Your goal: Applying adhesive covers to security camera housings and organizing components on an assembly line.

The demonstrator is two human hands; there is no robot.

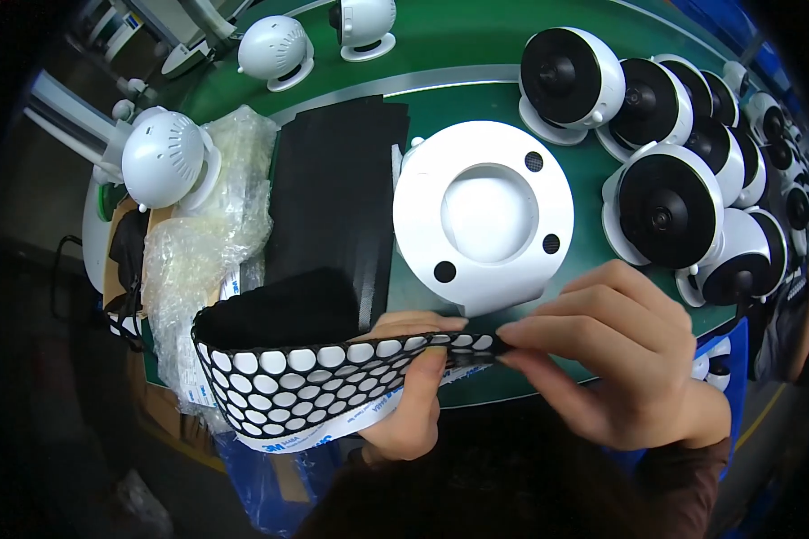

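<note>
My left hand (406,409) grips a curled black sheet (301,382) with rows of white round stickers and a printed white backing edge, thumb in front and fingers behind. At the sheet's right end, my right hand (620,359) pinches the narrow corner between thumb and fingertips; whether a single sticker is between them is hidden. Just beyond both hands, a white round device (413,211) lies with its ring-shaped base facing up. Three dark round spots show on that base, one of them plain black and two with a textured look.
Several white ball-shaped devices with black round fronts (661,211) crowd the right side of the green table (458,94). Black sheets (328,193) and bubble wrap (211,234) lie at left, beside another white device (162,157). Two more white devices (274,49) stand at the back.
</note>
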